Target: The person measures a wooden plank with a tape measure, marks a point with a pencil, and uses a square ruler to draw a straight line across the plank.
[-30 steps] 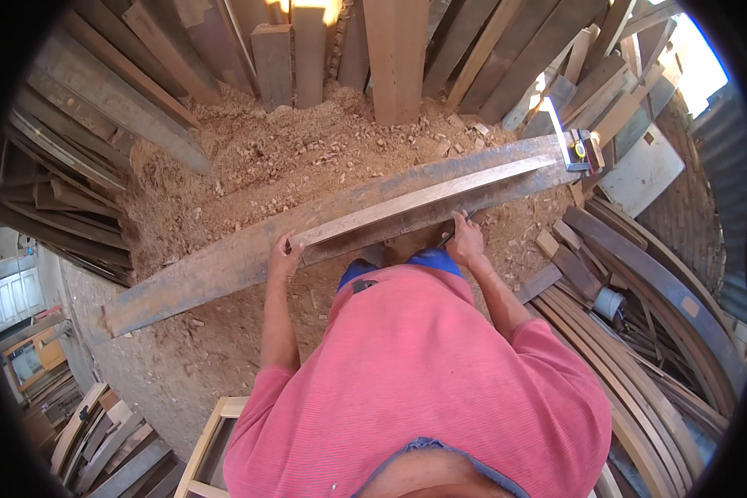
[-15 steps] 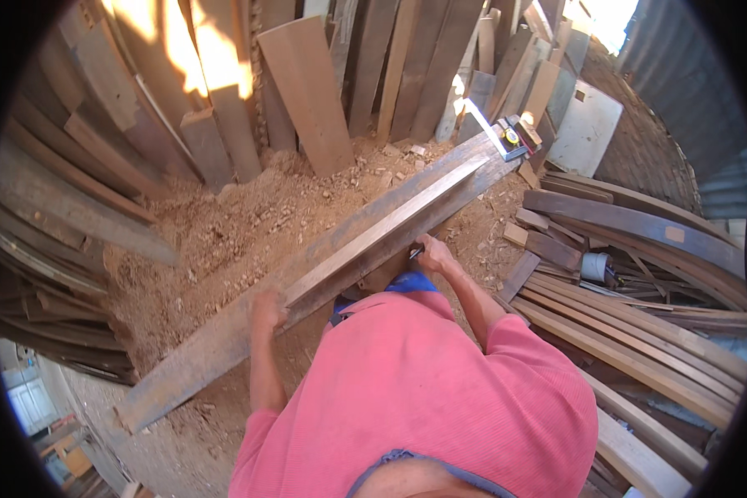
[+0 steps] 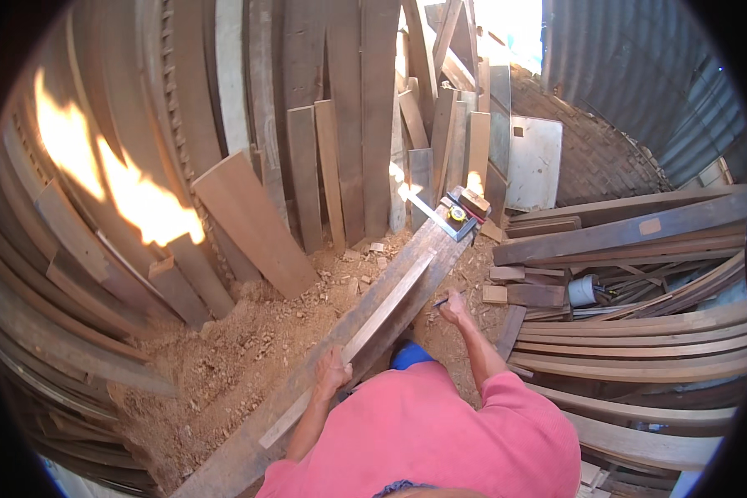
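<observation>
A long pale wooden strip (image 3: 388, 305) lies lengthwise on a thick, worn wooden beam (image 3: 224, 452) that slants from the lower left to the upper right. My left hand (image 3: 332, 371) is closed around the strip partway along it, and the strip's near end shows below the hand. Just right of the beam, my right hand (image 3: 454, 309) pinches a thin dark pencil-like tool (image 3: 439, 304), apart from the strip. At the beam's far end rest a metal square (image 3: 415, 199) and a yellow-and-black tape measure (image 3: 456, 214).
Wood shavings (image 3: 224, 349) cover the ground left of the beam. Tall planks (image 3: 303, 178) lean along the far and left sides. Stacked boards (image 3: 631, 340) lie to the right, near a small pale bucket (image 3: 583, 290). A white panel (image 3: 535, 162) stands at the back.
My left hand has moved from the strip's near end farther up along it. My right hand has moved out from beside my body, away from the beam. The whole view has shifted.
</observation>
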Demonstrator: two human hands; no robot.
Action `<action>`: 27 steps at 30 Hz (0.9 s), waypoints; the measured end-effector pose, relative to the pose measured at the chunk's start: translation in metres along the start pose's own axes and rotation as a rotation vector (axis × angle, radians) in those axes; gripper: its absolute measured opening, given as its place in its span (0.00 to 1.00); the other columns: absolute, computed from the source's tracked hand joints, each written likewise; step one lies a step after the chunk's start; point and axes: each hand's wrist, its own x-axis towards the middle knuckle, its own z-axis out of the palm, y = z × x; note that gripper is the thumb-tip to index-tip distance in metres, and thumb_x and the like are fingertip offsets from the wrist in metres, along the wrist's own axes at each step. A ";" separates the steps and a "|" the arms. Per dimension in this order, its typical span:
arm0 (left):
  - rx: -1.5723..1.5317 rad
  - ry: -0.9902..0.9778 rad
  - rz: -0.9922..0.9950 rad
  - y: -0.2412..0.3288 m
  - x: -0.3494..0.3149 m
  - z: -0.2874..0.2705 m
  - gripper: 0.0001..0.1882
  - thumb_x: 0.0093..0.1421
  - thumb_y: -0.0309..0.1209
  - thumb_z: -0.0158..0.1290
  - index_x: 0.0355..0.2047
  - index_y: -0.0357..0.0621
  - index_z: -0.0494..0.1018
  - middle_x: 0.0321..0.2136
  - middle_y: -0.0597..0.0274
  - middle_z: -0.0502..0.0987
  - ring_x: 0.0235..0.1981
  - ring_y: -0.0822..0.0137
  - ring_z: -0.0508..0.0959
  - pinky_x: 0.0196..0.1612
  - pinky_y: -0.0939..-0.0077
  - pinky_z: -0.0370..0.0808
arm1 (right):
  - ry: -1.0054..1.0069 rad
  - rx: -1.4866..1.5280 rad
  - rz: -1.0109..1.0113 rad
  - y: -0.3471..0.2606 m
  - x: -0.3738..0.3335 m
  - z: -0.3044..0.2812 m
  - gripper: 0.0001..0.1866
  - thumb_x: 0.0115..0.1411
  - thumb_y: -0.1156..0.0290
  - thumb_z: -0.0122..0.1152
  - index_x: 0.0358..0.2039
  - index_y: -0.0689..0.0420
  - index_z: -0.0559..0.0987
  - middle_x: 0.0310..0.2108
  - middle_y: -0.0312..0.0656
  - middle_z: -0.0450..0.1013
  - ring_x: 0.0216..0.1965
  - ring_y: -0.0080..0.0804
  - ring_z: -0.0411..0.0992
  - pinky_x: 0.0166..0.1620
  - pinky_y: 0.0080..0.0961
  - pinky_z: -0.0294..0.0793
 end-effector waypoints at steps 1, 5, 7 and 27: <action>-0.020 0.000 0.009 0.009 0.010 0.004 0.31 0.48 0.34 0.62 0.53 0.43 0.68 0.43 0.41 0.77 0.47 0.38 0.77 0.48 0.46 0.75 | 0.025 -0.010 0.003 0.001 0.019 -0.017 0.29 0.59 0.58 0.65 0.55 0.63 0.75 0.49 0.61 0.77 0.53 0.60 0.74 0.57 0.44 0.74; 0.124 -0.016 -0.068 0.035 0.028 0.013 0.31 0.47 0.34 0.63 0.52 0.43 0.69 0.42 0.40 0.77 0.46 0.37 0.77 0.47 0.44 0.75 | 0.139 0.043 -0.054 -0.011 0.079 -0.066 0.30 0.56 0.60 0.66 0.57 0.59 0.75 0.50 0.63 0.76 0.54 0.61 0.73 0.58 0.47 0.72; 0.130 -0.054 -0.167 0.029 0.044 0.023 0.30 0.46 0.34 0.64 0.50 0.42 0.70 0.41 0.39 0.77 0.46 0.37 0.77 0.46 0.44 0.75 | 0.177 0.076 -0.114 -0.015 0.119 -0.083 0.30 0.56 0.61 0.64 0.58 0.58 0.74 0.49 0.64 0.76 0.54 0.61 0.73 0.58 0.47 0.73; 0.317 -0.067 -0.627 0.076 0.044 0.033 0.29 0.43 0.32 0.66 0.49 0.48 0.74 0.49 0.55 0.74 0.55 0.50 0.69 0.58 0.52 0.62 | 0.074 -0.672 0.019 -0.047 0.322 -0.098 0.28 0.56 0.59 0.66 0.55 0.54 0.71 0.54 0.53 0.74 0.56 0.55 0.72 0.56 0.46 0.74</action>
